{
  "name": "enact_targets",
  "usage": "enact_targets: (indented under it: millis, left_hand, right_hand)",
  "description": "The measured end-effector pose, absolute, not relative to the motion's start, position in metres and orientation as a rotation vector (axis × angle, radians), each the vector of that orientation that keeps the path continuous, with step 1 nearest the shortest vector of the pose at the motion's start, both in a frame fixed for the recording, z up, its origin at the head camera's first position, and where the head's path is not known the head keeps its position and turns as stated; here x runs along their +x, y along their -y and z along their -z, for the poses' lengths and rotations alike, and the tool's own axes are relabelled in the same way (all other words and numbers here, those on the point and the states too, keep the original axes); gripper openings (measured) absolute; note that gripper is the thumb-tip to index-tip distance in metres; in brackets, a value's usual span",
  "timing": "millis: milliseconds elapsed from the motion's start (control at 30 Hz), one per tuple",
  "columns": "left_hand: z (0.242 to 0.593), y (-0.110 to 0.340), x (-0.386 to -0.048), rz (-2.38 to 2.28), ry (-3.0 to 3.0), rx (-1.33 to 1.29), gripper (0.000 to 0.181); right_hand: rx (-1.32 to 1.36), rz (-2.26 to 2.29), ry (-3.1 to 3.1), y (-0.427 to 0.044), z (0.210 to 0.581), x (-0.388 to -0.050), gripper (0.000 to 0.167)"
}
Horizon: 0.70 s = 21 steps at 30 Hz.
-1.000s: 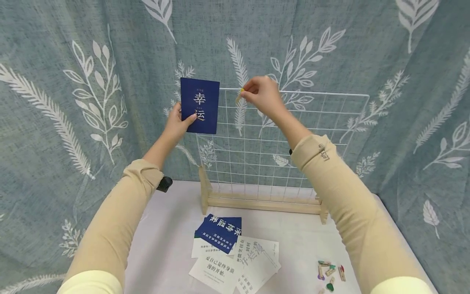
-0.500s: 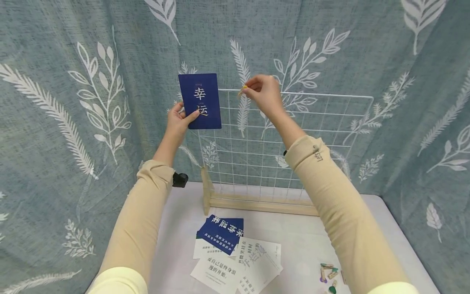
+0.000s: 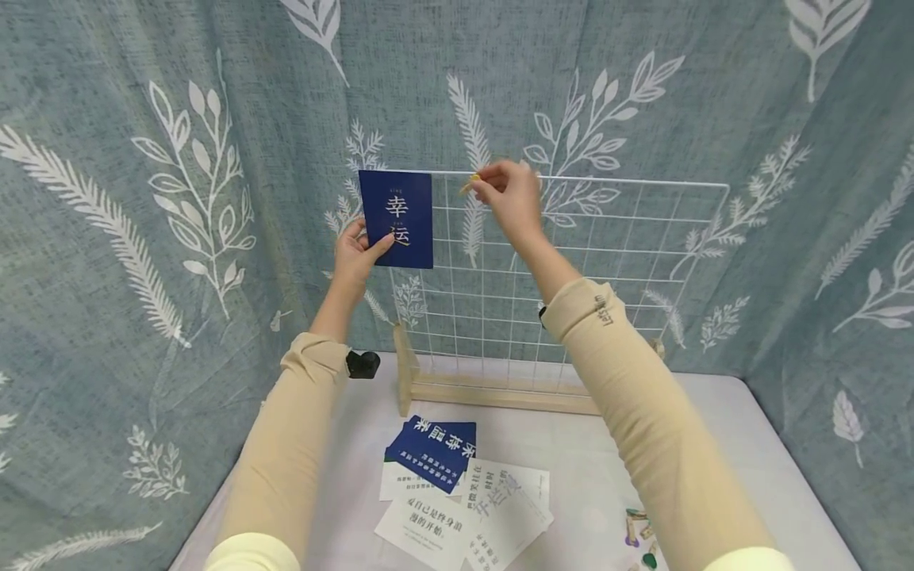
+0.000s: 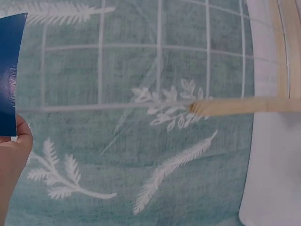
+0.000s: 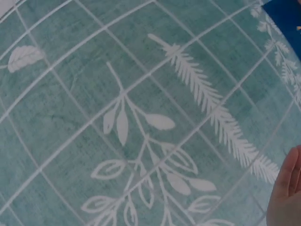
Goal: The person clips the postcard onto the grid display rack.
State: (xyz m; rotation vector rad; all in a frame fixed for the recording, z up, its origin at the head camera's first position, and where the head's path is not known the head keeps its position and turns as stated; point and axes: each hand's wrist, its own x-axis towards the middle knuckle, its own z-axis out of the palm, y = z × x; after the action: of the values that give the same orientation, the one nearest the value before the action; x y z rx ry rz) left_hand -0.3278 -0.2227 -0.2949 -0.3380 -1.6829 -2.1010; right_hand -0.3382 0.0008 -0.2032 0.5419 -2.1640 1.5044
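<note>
My left hand (image 3: 355,252) pinches a dark blue card (image 3: 414,190) with pale Chinese characters, thumb across its front and fingers behind. The card stands upright before the top left corner of a white wire grid (image 3: 524,277), its top edge about level with the top wire. To the right, my right hand (image 3: 512,194) pinches a small clothespin (image 3: 467,185) with a yellow part, close to the top wire. In the left wrist view, part of the blue card (image 4: 8,70) shows above the thumb. The right wrist view cuts off most of the hand, and the clothespin is out of it.
The grid stands in a wooden base (image 3: 500,394) on a white table (image 3: 571,444). In front lie a blue card (image 3: 435,452) and several white cards (image 3: 428,527). Small clothespins (image 3: 635,523) lie at right, partly behind the right sleeve. A leaf-patterned curtain (image 3: 236,47) hangs behind.
The blue card, raised and tilted a little half a second ago, has come down and slightly right against the grid's top left corner. The right hand with the clothespin has lowered slightly.
</note>
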Motion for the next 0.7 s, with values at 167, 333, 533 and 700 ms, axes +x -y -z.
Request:
enact_targets:
  millis: [167,333,533,700]
  left_hand:
    - [0.307,0.218,-0.329,2.087,1.715,-0.313,0.027]
    - [0.316,0.215,-0.326,2.045,1.774,-0.256,0.026]
    - [0.324,0.209,-0.33,2.056,1.737,-0.25,0.024]
    - [0.328,0.203,-0.332,2.077,1.736,-0.227,0.022]
  right_hand:
    - [0.544,-1.531,2.091,0.004,0.212,-0.336,0.019]
    - [0.596,-1.552,2.025,0.01,0.222,-0.335,0.021]
    - [0.595,-1.561,1.984,0.013,0.229,-0.337,0.018]
    - [0.594,-1.58,1.949,0.015,0.232,-0.342,0.018]
